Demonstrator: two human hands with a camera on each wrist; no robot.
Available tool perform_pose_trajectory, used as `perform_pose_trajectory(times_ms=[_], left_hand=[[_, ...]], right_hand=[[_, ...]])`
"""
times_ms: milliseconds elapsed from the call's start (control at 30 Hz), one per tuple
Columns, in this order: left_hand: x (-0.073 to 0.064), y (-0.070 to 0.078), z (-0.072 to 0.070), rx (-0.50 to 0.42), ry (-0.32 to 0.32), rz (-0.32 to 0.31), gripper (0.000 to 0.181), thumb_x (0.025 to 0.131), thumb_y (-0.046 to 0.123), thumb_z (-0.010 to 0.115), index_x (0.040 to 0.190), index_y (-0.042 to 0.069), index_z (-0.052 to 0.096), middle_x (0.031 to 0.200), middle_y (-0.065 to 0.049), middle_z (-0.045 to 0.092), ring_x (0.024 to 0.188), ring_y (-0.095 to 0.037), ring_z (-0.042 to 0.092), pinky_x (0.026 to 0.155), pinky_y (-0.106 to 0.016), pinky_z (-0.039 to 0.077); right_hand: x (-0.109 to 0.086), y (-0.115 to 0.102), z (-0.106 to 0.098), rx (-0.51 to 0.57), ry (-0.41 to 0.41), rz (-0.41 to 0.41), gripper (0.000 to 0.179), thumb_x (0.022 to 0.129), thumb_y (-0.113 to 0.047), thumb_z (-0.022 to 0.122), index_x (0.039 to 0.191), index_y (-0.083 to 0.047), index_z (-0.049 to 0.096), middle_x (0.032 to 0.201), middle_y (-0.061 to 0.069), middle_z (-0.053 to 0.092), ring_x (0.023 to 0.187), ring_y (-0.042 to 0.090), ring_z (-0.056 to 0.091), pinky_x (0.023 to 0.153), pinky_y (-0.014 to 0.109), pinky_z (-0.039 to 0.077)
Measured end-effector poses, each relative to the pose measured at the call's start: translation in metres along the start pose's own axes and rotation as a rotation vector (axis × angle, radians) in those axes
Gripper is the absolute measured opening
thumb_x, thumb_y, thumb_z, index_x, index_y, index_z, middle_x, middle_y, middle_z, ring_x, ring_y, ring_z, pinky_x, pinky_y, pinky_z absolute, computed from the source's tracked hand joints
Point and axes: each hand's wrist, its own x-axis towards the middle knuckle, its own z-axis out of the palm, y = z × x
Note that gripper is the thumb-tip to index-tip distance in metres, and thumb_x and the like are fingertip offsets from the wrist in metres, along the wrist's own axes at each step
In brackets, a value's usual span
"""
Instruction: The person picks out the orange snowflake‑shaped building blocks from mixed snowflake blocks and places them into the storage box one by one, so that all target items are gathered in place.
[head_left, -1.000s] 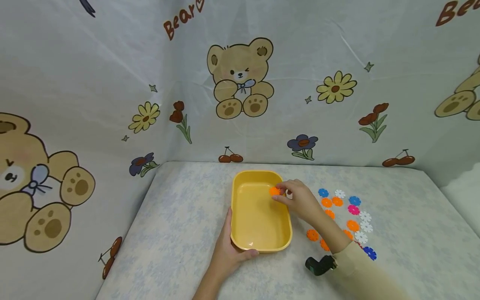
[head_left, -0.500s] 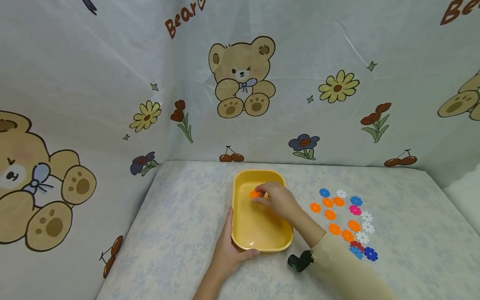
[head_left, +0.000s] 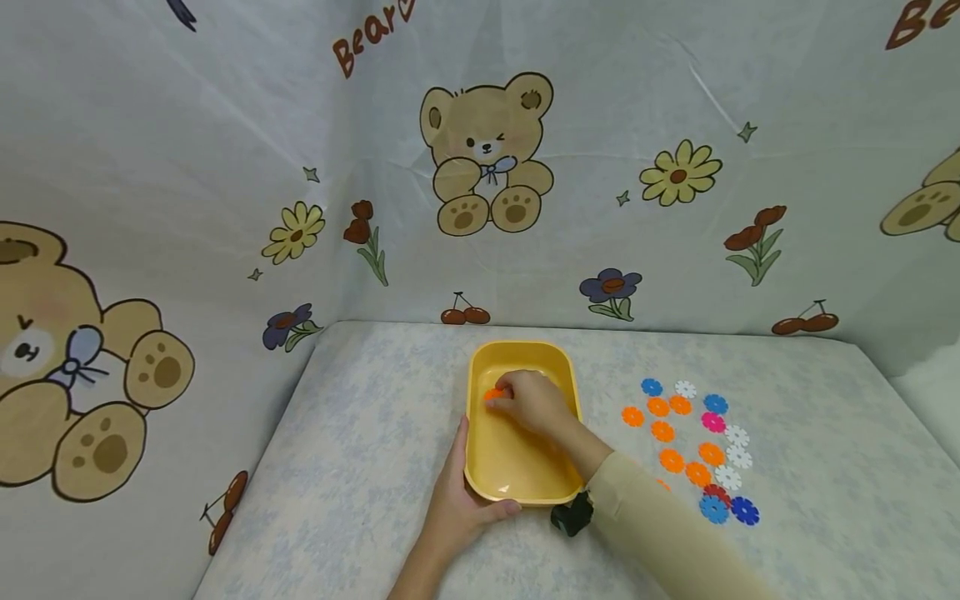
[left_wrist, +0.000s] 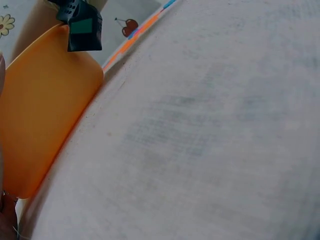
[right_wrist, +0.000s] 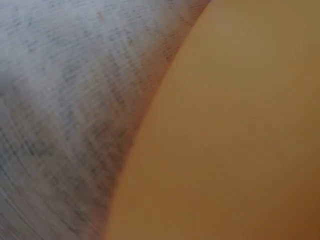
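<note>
Orange disc (head_left: 492, 394) pinched inside the tray (head_left: 510, 467)
Right hand (head_left: 536, 406) pinches it; left hand (head_left: 462, 497) clasps the tray's near-left corner. Bracing the tray and loosening the grip low should prevent bouncing.

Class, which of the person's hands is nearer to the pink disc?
Right. The right hand is over the yellow tray, left of the pink disc; the left hand grips the tray's near-left corner, farther away.
</note>
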Motion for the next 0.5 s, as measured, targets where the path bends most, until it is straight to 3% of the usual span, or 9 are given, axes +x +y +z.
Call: perform_pose_trajectory(times_ms=[233,500], left_hand=[[-0.0002,-0.0022,-0.0003,0.042,0.007,-0.001,0.128,0.070,0.033,0.092,0.161,0.028,0.003,0.167,0.004,0.016,0.151,-0.019,0.025,0.120,-0.028,0.026],[-0.0002,-0.0005,0.0004,0.044,0.014,0.007,0.129,0.068,0.031,0.093,0.161,0.027,0.004,0.167,0.003,0.017,0.151,-0.019,0.025,0.121,-0.030,0.025]], right_hand=[[0.0039,0.0057,0.0080,0.003,0.000,-0.024,0.021,0.090,-0.033,0.074,0.083,-0.016,0.066,0.063,-0.003,0.050,0.058,0.013,0.047,0.055,0.025,0.036],[0.0031,0.0041,0.0098,-0.005,0.011,-0.069,0.014,0.092,-0.022,0.072,0.082,-0.015,0.065,0.066,-0.003,0.051,0.061,0.014,0.047,0.058,0.026,0.038]])
